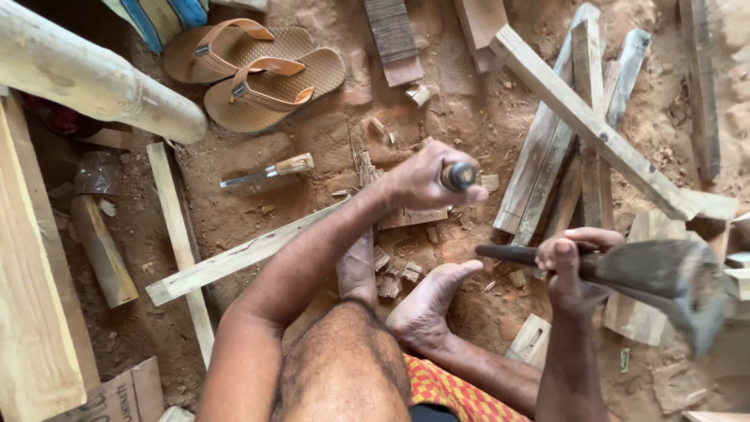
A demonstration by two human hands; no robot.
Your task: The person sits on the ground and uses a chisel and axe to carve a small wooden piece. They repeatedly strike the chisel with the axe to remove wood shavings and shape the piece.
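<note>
Brown sandals (pixel 258 70) lay at upper left, a spare chisel (pixel 266 170) on the dirt below them, crossed slats (pixel 582 133) at upper right, a pale log (pixel 94 78) at far left, wood chips (pixel 394 277) at centre.

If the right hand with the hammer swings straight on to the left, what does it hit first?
Most likely the butt of the chisel gripped in the left hand. The right hand holds the hammer level with it, though depth is hard to judge here.
</note>
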